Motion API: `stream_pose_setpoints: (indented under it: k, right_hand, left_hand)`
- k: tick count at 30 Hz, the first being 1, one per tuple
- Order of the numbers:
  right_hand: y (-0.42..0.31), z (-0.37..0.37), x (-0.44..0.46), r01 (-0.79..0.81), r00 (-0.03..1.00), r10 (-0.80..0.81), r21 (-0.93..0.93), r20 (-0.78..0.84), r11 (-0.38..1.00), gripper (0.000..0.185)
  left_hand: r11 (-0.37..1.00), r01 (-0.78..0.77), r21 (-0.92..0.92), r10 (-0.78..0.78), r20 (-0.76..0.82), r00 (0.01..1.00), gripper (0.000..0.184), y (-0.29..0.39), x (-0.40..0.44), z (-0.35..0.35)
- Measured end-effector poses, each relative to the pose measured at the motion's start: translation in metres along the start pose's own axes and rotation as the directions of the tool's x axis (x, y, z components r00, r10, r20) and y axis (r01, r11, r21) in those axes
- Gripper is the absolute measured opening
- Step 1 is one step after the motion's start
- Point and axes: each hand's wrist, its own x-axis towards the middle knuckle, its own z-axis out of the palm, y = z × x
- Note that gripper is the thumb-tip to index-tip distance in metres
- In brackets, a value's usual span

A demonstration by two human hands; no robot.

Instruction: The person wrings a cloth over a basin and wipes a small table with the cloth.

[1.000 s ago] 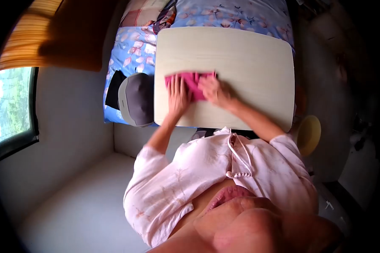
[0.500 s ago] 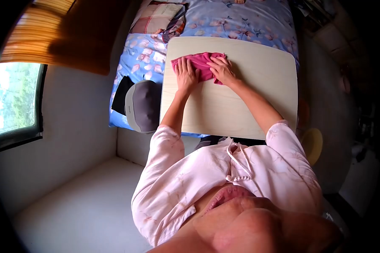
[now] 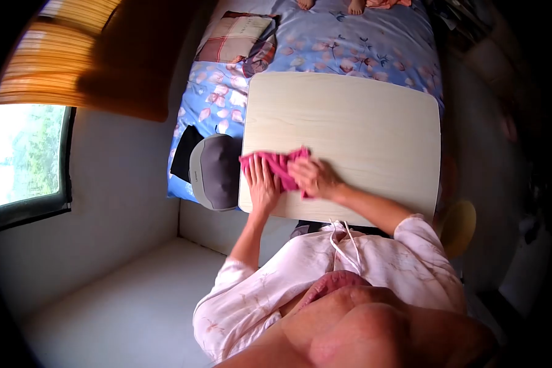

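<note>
A crumpled pink cloth (image 3: 282, 164) lies on the light wood-grain tabletop (image 3: 362, 129), near its front left corner. My left hand (image 3: 264, 185) rests flat on the cloth's left part, fingers stretched out and pointing away from me. At the cloth's right end, my right hand (image 3: 316, 178) is bent over it with curled fingers gripping the fabric. Part of the cloth is hidden beneath both hands.
A grey rounded cushion-like device (image 3: 218, 172) stands against the table's left edge, beside a black item (image 3: 185, 153). Behind is a bed with a blue floral sheet (image 3: 325, 52), a folded plaid cloth (image 3: 236, 38) and another person's bare feet (image 3: 357, 7). A yellow round object (image 3: 460, 227) sits at right.
Both hands have drawn the cloth from the table's far side toward me, to the near left. My right hand's fingers are more curled now. The camera view has shifted slightly.
</note>
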Motion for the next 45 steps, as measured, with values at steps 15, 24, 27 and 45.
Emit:
stream_pose_setpoints:
  k: [15,24,27,45]
  right_hand:
    - [-0.016,-0.022,-0.025,-0.091,0.986,0.095,-0.040,0.138,0.995,0.035]
    - [0.053,-0.059,-0.015,-0.174,0.978,0.191,-0.168,0.087,0.970,0.052]
    - [0.137,-0.044,0.003,-0.449,0.892,0.426,-0.179,-0.154,0.875,0.046]
    - [-0.026,-0.126,-0.139,-0.632,0.775,0.631,-0.098,-0.048,0.769,0.033]
  left_hand:
    - [0.965,-0.185,-0.184,0.185,-0.015,0.983,0.071,0.009,-0.002,0.004]
    - [0.974,-0.190,-0.124,0.191,-0.008,0.982,0.075,0.046,0.064,0.020]
    - [0.961,-0.250,-0.120,0.228,-0.170,0.959,0.072,0.068,0.178,0.063]
    - [0.776,-0.485,-0.403,0.538,0.021,0.843,0.072,0.162,0.030,0.039]
